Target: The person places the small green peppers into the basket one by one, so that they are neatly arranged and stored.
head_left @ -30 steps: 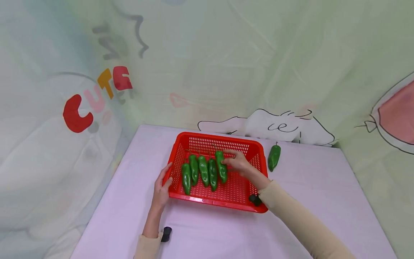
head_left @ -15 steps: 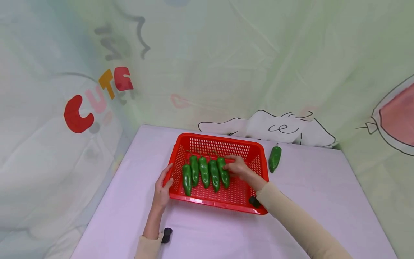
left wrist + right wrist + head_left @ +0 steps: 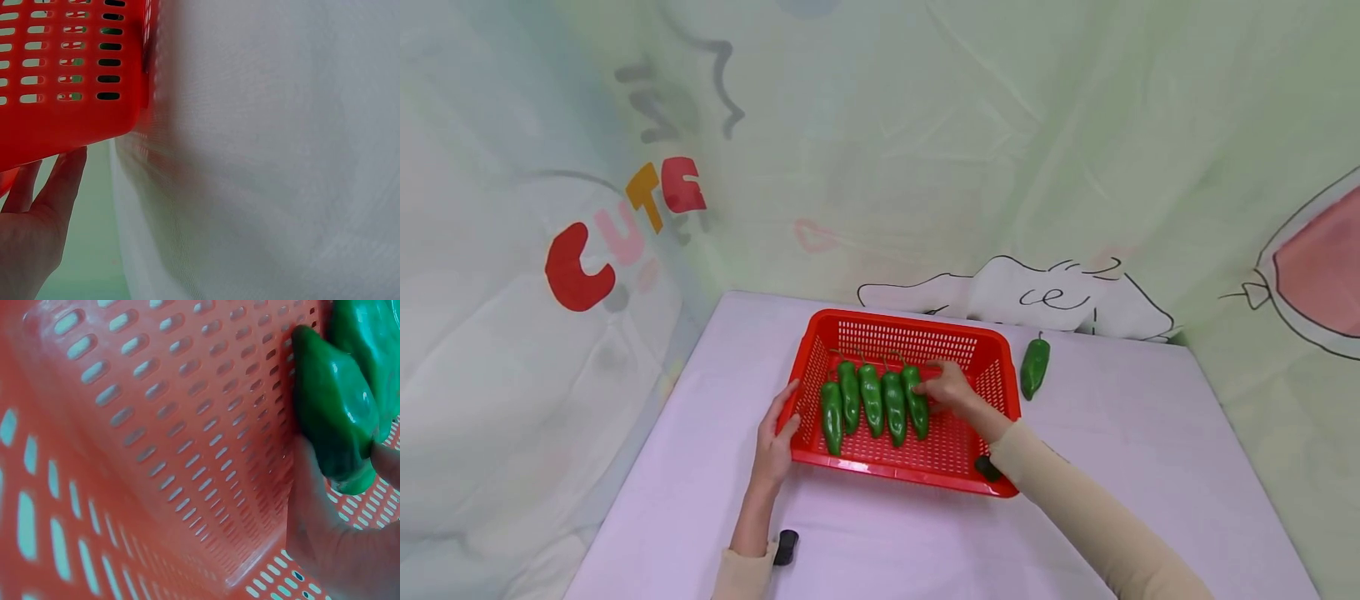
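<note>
Several long green peppers (image 3: 871,400) lie side by side in a red plastic basket (image 3: 910,471), stems toward its far wall. My right hand (image 3: 951,388) reaches into the basket and pinches the rightmost pepper (image 3: 915,404) between thumb and finger. Close up in the right wrist view, this pepper (image 3: 334,400) lies against its neighbour. At the basket's left side, my left hand (image 3: 773,437) holds the rim with thumb and fingers spread along it. In the left wrist view, its fingertips (image 3: 76,156) meet the red edge from outside; the contact is partly hidden.
One more green pepper (image 3: 1034,367) lies on the white-covered table (image 3: 1112,417), right of the basket near the back edge. Printed cloth walls (image 3: 925,167) stand behind and at the sides. A black wrist device (image 3: 786,547) sits at the left cuff.
My right hand has drawn slightly toward me along the rightmost pepper, which shifted a little the same way and stays in the row. The left hand keeps its place on the rim.
</note>
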Demonstrator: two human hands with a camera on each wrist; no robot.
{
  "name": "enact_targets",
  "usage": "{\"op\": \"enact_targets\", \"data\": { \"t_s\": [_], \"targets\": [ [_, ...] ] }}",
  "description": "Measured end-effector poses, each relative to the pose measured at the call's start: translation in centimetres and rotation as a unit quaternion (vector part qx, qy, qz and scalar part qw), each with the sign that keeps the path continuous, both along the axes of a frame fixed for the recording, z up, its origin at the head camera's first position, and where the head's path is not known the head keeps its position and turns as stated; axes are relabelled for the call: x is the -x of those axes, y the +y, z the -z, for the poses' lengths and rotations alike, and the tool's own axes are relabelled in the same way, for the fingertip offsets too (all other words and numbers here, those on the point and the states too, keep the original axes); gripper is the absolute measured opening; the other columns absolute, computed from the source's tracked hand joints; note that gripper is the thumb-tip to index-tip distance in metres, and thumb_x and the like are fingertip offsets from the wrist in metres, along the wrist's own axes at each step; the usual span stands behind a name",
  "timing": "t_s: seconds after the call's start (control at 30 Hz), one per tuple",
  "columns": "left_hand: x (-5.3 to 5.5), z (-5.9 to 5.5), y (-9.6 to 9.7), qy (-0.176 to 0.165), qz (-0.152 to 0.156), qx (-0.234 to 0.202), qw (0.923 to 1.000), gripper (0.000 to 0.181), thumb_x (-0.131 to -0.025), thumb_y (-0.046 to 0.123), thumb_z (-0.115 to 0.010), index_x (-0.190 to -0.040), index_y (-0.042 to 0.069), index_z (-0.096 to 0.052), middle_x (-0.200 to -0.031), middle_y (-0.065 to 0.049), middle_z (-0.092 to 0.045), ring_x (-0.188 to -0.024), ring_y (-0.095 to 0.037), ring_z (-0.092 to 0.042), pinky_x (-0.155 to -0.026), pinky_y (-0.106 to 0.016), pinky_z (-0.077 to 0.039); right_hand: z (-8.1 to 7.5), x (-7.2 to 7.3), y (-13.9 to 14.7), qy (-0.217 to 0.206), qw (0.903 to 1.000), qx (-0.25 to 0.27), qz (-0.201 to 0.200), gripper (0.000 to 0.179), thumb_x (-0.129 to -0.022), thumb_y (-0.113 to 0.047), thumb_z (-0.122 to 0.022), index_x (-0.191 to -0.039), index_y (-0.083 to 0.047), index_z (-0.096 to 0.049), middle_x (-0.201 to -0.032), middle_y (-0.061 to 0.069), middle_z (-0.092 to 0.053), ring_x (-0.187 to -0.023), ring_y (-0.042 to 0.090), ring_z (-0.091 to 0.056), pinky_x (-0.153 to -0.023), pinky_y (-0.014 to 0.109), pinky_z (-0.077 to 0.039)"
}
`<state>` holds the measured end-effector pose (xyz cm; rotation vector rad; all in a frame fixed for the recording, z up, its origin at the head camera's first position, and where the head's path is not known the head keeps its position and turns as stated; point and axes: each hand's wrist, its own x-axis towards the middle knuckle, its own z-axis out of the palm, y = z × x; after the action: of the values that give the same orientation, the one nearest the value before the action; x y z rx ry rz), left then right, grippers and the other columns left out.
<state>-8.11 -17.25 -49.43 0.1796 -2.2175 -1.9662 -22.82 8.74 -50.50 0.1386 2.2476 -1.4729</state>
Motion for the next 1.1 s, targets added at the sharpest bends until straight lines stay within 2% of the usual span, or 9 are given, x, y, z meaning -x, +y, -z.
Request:
{"op": "enact_targets", "data": {
  "t_s": [0.17,0.23,0.33,0.4,0.47,0.57,0.8,0.97,1.1],
  "targets": [
    [0.1,0.2,0.0,0.0,-0.001,-0.005,1.0,0.051,-0.098,-0.003,-0.044,-0.149,0.001,-0.039,-0.155,-0.017,-0.036,-0.146,-0.034,-0.026,-0.115,-0.053,-0.027,-0.2,0.1,0.2,0.001,0.9997,-0.021,0.012,0.061,-0.09,-0.001,-0.066,-0.142,0.01,-0.038,-0.135,0.03,-0.046,-0.11,0.039,-0.06,-0.082,0.049,-0.057],
    [0.4,1.4,-0.3,0.006,-0.003,-0.005,1.0,0.052,-0.098,-0.001,-0.044,-0.149,0.005,-0.04,-0.155,-0.013,-0.037,-0.146,-0.031,-0.026,-0.115,-0.053,-0.028,-0.4,0.1,0.2,0.003,0.9996,-0.027,0.01,0.06,-0.089,-0.002,-0.067,-0.142,0.009,-0.039,-0.131,0.03,-0.05,-0.108,0.038,-0.062,-0.082,0.048,-0.058],
    [0.7,1.9,-0.5,0.009,-0.005,-0.003,0.9999,0.052,-0.099,-0.001,-0.044,-0.15,0.007,-0.04,-0.155,-0.011,-0.037,-0.146,-0.031,-0.026,-0.114,-0.053,-0.029,-1.2,-0.1,0.2,0.009,0.9997,-0.024,-0.003,0.059,-0.089,-0.003,-0.066,-0.14,0.01,-0.04,-0.123,0.03,-0.055,-0.104,0.037,-0.063,-0.081,0.048,-0.058],
    [0.6,1.8,-0.5,0.012,-0.004,-0.002,0.9999,0.052,-0.099,-0.001,-0.044,-0.15,0.006,-0.04,-0.155,-0.012,-0.037,-0.146,-0.031,-0.026,-0.114,-0.053,-0.028,-1.9,-0.1,0.3,0.013,0.9995,-0.023,-0.016,0.056,-0.091,-0.004,-0.065,-0.14,0.01,-0.04,-0.121,0.029,-0.056,-0.102,0.036,-0.064,-0.08,0.048,-0.058],
    [0.3,0.6,-0.3,0.007,-0.002,-0.001,1.0,0.051,-0.098,-0.002,-0.043,-0.149,0.002,-0.039,-0.155,-0.016,-0.036,-0.146,-0.034,-0.026,-0.115,-0.054,-0.027,-2.7,0.0,0.6,0.018,0.9992,-0.023,-0.028,0.054,-0.094,-0.007,-0.063,-0.14,0.009,-0.041,-0.123,0.028,-0.055,-0.105,0.038,-0.063,-0.081,0.05,-0.058],
    [0.1,-0.1,-0.2,0.004,-0.002,0.002,1.0,0.051,-0.098,-0.003,-0.043,-0.149,0.0,-0.039,-0.155,-0.018,-0.036,-0.146,-0.035,-0.026,-0.115,-0.054,-0.027,-4.3,0.5,1.3,0.026,0.9988,-0.021,-0.036,0.052,-0.097,-0.014,-0.061,-0.141,0.007,-0.042,-0.128,0.028,-0.052,-0.112,0.041,-0.059,-0.086,0.051,-0.055],
    [0.1,0.0,0.0,0.001,-0.003,0.008,1.0,0.051,-0.098,0.0,-0.045,-0.149,0.0,-0.039,-0.155,-0.017,-0.036,-0.145,-0.034,-0.027,-0.113,-0.052,-0.032,-7.6,2.0,4.3,0.035,0.9985,0.04,-0.012,0.05,-0.1,-0.017,-0.055,-0.143,0.006,-0.042,-0.139,0.029,-0.045,-0.124,0.042,-0.051,-0.095,0.052,-0.05],
    [0.2,0.2,0.0,0.004,-0.002,0.006,1.0,0.05,-0.098,0.0,-0.044,-0.149,0.0,-0.039,-0.155,-0.017,-0.037,-0.145,-0.034,-0.026,-0.114,-0.053,-0.029,-8.6,2.7,6.5,0.018,0.9968,0.076,0.02,0.053,-0.103,-0.019,-0.05,-0.149,0.003,-0.034,-0.146,0.027,-0.04,-0.128,0.041,-0.05,-0.098,0.049,-0.048],
    [0.2,0.3,0.0,0.0,-0.001,0.006,1.0,0.051,-0.098,-0.003,-0.043,-0.149,0.0,-0.039,-0.155,-0.017,-0.036,-0.146,-0.034,-0.026,-0.115,-0.053,-0.027,-8.8,3.1,8.4,0.014,0.9931,0.105,0.052,0.055,-0.104,-0.022,-0.047,-0.151,0.003,-0.03,-0.148,0.028,-0.039,-0.13,0.041,-0.048,-0.098,0.046,-0.047]
  ]
}}
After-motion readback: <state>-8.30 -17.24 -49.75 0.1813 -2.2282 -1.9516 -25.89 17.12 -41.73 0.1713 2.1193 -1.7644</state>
